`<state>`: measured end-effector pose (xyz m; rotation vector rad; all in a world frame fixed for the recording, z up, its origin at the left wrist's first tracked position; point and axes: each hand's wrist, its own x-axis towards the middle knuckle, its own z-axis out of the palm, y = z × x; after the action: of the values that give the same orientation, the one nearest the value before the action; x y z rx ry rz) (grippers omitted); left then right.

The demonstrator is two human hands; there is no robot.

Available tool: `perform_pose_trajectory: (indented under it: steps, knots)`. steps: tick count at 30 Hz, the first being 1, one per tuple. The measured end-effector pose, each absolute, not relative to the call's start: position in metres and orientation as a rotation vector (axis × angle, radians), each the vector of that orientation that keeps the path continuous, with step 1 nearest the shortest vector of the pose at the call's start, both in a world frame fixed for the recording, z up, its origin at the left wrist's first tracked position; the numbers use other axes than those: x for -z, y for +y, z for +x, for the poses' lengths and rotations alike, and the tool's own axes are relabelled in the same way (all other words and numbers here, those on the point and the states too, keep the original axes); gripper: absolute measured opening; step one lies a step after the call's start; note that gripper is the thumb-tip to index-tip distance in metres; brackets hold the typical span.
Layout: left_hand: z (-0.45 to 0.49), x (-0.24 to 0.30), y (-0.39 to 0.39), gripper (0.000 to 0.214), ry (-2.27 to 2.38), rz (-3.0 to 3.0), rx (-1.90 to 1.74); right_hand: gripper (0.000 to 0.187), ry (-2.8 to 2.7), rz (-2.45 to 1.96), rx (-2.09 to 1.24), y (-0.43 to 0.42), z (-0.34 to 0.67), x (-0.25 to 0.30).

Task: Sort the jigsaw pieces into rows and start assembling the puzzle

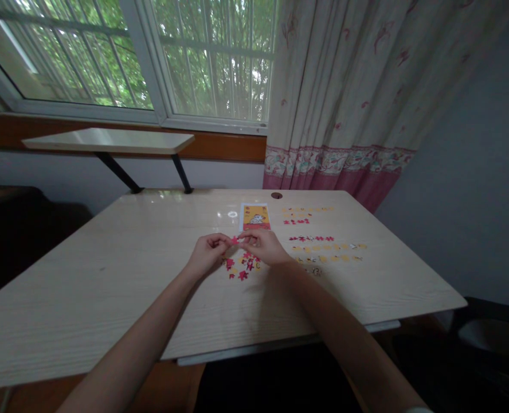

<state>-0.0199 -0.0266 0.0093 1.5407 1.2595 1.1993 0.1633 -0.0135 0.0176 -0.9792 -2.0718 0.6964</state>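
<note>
On the left, the left hand [211, 249] reached in over the bench [151, 304], its grip narrowed to a fingertip pinch at the near-left side of a red piece [234, 240]. That piece was held up between the two hands, just in front of the picture sheet [254, 215]. It looked light, thin and fairly stiff, probably card or foam, easily creased at its knobs; the edges seemed the best place to take hold, with little squeeze. It seemed to run left to right, from one hand to the other, though it was too small to tell which way any knob pointed. Below it lay the loose pieces [242, 275], turned at mixed angles. The right hand [263, 245] closed its grip on the piece's right side. Farther right, sorted rows [312, 238] of red and yellow pieces stretched sideways across the bench.
</note>
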Motion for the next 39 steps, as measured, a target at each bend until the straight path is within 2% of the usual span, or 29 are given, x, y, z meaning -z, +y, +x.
perform_pose_trajectory:
  steps: [6, 16, 28, 39]
  knots:
    - [-0.019, -0.015, -0.029, 0.020, 1.226, 1.473, -1.187, 0.023, -2.136, -0.941, -0.431, -0.014, 0.166, -0.019]
    - [-0.015, -0.019, -0.033, 0.026, 1.171, 1.394, -1.189, 0.020, -2.183, -0.861, -0.181, -0.013, 0.168, -0.016]
    - [-0.024, -0.006, -0.022, 0.022, 1.387, 1.502, -1.318, 0.019, -1.952, -0.855, -0.025, -0.017, 0.186, -0.039]
    - [-0.028, -0.004, -0.022, 0.023, 1.536, 1.652, -1.252, 0.021, -1.989, -0.878, 0.008, -0.015, 0.189, -0.037]
